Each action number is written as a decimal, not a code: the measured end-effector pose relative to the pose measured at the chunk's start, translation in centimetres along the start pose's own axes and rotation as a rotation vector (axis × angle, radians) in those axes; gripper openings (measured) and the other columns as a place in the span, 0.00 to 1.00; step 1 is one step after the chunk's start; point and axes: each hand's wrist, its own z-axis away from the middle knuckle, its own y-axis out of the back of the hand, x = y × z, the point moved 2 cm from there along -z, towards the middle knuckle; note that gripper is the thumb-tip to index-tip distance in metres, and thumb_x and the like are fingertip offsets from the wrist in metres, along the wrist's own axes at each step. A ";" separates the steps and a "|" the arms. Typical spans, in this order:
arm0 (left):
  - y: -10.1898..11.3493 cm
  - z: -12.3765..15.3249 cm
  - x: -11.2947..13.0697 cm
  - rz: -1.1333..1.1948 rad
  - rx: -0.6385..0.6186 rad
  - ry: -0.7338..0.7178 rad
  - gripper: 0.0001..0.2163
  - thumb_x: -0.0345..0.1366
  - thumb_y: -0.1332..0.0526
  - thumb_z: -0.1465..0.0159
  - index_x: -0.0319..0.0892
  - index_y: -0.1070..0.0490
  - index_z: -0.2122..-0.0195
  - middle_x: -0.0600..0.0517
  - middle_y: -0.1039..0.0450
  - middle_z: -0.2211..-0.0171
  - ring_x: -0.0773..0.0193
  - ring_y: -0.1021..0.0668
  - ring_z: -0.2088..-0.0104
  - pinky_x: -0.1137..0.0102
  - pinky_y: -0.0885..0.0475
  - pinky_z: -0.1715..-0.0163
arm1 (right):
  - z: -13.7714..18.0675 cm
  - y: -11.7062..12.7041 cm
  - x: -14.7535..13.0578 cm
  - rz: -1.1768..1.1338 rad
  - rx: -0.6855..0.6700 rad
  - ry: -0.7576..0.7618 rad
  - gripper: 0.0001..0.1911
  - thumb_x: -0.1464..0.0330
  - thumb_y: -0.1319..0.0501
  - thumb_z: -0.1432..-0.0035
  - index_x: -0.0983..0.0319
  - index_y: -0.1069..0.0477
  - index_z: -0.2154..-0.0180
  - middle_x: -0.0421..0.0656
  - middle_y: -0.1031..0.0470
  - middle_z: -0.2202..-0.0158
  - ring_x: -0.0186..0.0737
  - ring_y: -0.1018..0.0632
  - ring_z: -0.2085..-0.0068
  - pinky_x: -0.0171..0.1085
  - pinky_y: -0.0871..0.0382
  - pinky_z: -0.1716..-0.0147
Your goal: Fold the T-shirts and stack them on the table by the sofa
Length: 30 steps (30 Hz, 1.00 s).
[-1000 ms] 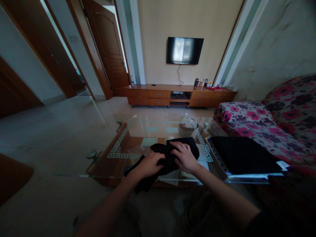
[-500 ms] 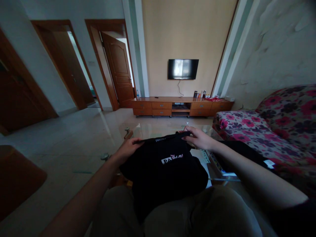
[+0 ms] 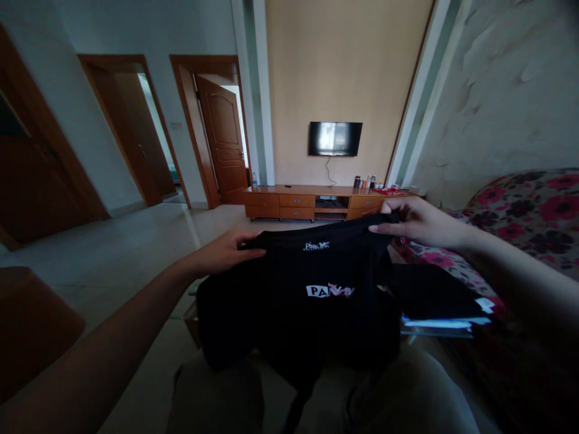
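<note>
A black T-shirt (image 3: 312, 307) with a small white and pink print on its chest hangs in front of me, over my lap. My left hand (image 3: 226, 250) pinches its top edge on the left side. At the right, my right hand (image 3: 414, 220) grips the same edge, held a little higher. The shirt is spread between both hands, and its lower part bunches above my knees (image 3: 407, 392). It hides most of the glass coffee table behind it.
A stack of folded dark clothes (image 3: 434, 298) lies on the table to the right. A floral sofa (image 3: 520, 217) runs along the right. A wooden TV cabinet (image 3: 312, 202) and wall television (image 3: 335, 138) stand at the far wall. Doors open at the left.
Both hands picked the bunched black shirt up off the glass table, drew it toward my lap, spread it open and lifted it higher. The view tilted upward.
</note>
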 end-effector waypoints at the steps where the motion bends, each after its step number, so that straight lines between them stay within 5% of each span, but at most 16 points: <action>1: 0.1 -0.1 0.4 -0.010 0.013 0.003 0.17 0.50 0.31 0.43 0.45 0.20 0.58 0.50 0.19 0.60 0.52 0.20 0.59 0.60 0.24 0.56 | 0.1 0.3 -0.1 -0.012 -0.004 -0.014 0.20 0.53 0.29 0.46 0.59 0.34 0.72 0.37 0.31 0.74 0.34 0.29 0.71 0.36 0.35 0.71; 6: 1.1 -0.6 1.8 -0.067 0.120 0.047 0.16 0.49 0.30 0.46 0.45 0.19 0.62 0.51 0.20 0.66 0.52 0.20 0.61 0.63 0.24 0.61 | 0.3 0.5 0.2 -0.130 0.039 -0.100 0.20 0.53 0.31 0.44 0.59 0.34 0.70 0.38 0.29 0.71 0.35 0.27 0.71 0.36 0.31 0.72; 10: 2.1 -0.7 1.3 -0.156 -0.141 0.071 0.14 0.48 0.31 0.46 0.47 0.19 0.63 0.51 0.20 0.66 0.54 0.20 0.63 0.65 0.26 0.63 | 0.3 0.5 0.2 -0.210 0.072 -0.149 0.19 0.53 0.31 0.44 0.60 0.31 0.67 0.40 0.27 0.69 0.37 0.25 0.69 0.37 0.28 0.71; 13: 3.0 -0.8 -0.3 -0.333 -0.217 0.050 0.12 0.49 0.34 0.43 0.47 0.20 0.67 0.51 0.21 0.69 0.58 0.22 0.68 0.69 0.28 0.66 | 0.2 0.6 -0.3 -0.240 -0.073 -0.209 0.17 0.54 0.30 0.45 0.61 0.28 0.66 0.41 0.25 0.69 0.38 0.23 0.68 0.37 0.25 0.70; 17: 4.1 -1.5 -2.0 -0.521 -0.074 0.036 0.17 0.53 0.41 0.38 0.45 0.20 0.66 0.51 0.22 0.71 0.59 0.23 0.71 0.69 0.29 0.68 | 0.5 0.9 -0.6 -0.305 -0.229 -0.245 0.14 0.59 0.33 0.41 0.62 0.25 0.59 0.45 0.21 0.61 0.40 0.20 0.63 0.38 0.23 0.64; 23: 4.8 -2.0 0.4 -0.617 0.493 -0.085 0.20 0.48 0.48 0.33 0.44 0.22 0.51 0.50 0.20 0.56 0.54 0.22 0.56 0.64 0.29 0.51 | 0.8 1.3 1.0 -0.194 -0.428 -0.141 0.18 0.67 0.29 0.47 0.64 0.24 0.54 0.42 0.21 0.64 0.39 0.21 0.62 0.39 0.25 0.57; 27: 5.4 -1.6 1.0 -0.718 0.454 -0.064 0.18 0.45 0.47 0.34 0.44 0.22 0.52 0.49 0.20 0.58 0.52 0.22 0.56 0.61 0.31 0.47 | 0.3 3.1 4.5 0.277 -0.336 -0.225 0.07 0.67 0.31 0.46 0.66 0.20 0.68 0.40 0.23 0.75 0.31 0.28 0.76 0.31 0.35 0.73; 30: 6.8 -1.0 -0.5 -0.741 0.436 -0.029 0.18 0.46 0.45 0.35 0.45 0.22 0.53 0.48 0.20 0.60 0.51 0.22 0.57 0.61 0.30 0.50 | 0.1 4.9 6.5 0.487 -0.234 -0.176 0.08 0.68 0.36 0.42 0.66 0.19 0.66 0.42 0.21 0.73 0.30 0.28 0.75 0.32 0.38 0.72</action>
